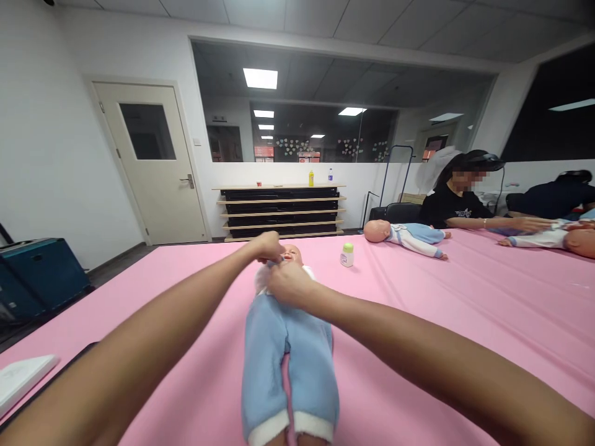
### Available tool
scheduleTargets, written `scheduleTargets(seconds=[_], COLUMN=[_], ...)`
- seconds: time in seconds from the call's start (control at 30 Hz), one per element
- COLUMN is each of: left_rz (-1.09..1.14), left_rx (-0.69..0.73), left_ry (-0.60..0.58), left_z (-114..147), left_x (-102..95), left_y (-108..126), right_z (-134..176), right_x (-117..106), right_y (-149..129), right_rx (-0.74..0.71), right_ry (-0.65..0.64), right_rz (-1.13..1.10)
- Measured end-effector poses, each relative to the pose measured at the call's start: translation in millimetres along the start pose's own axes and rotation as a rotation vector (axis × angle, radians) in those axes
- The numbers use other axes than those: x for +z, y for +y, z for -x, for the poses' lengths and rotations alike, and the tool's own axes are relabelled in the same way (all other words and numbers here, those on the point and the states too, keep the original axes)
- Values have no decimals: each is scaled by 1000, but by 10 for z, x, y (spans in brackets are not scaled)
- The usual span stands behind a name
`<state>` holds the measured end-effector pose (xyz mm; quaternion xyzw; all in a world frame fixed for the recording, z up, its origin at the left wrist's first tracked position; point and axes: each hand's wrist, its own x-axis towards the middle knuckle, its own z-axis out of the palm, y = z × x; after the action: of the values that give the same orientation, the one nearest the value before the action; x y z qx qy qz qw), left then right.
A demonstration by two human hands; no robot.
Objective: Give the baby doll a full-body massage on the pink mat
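Note:
A baby doll (pixel 288 347) in fuzzy light-blue trousers with white cuffs lies on its back on the pink-covered table, its head away from me. Up at its neck and chest, both my hands work close together on its white top (pixel 261 280) with a bit of blue at the collar. My left hand (pixel 267 248) is closed at the collar, near the doll's chin. Just below it, my right hand (pixel 292 285) is closed against the chest, its knuckles covering the fingertips. Between them they hide most of the top, and the doll's face shows only in part.
A white bottle with a green cap (pixel 347 255) stands right of the doll's head. Farther right lies another doll (pixel 409 238), and a co-worker (pixel 465 198) handles a third one (pixel 548 240). A white flat object (pixel 25 375) rests at the left table edge.

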<state>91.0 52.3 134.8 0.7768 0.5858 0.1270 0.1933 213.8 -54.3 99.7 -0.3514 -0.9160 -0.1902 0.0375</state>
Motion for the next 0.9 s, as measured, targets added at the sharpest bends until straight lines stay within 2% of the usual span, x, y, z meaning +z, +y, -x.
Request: scheduleTargets(seconds=[0.1,0.17,0.2,0.27,0.33,0.4,0.5,0.6,0.67,0.77,0.87,0.9], left_rz=[77,143,199,436,519,520,516,481,442,368,281,248], left_rx=[-72,-109,-141,-249,-318,-356,-397,-407,-393,-339,-252,-218], left_ry=[27,33,32,7,-13,-36,-69,-60,-26,51,117,128], left_z=[349,607,727,931,1075,1159,1204,1185,1129,956,668,554], left_x=[-422,-579,-593,-493,-278,-35,207,190,47,-255,-472,-489], left_y=[-578,-1026,-1243,-1620,-1885,-2023,-2055,-1983,-1892,-1650,-1236,-1060], right_z=[356,634,773,1030,1240,1393,1519,1513,1426,1163,767,623], right_x=[-16,75,164,415,714,986,1225,1205,1052,648,175,47], right_y=[512,881,1058,1364,1567,1651,1629,1625,1682,1738,1486,1301], right_rx=[173,360,520,750,997,1093,1139,1147,1127,1047,899,777], right_ry=[76,137,215,293,264,209,137,128,160,237,267,213], right_rz=[12,-17,-142,-438,-689,-783,-873,-909,-883,-806,-684,-515])
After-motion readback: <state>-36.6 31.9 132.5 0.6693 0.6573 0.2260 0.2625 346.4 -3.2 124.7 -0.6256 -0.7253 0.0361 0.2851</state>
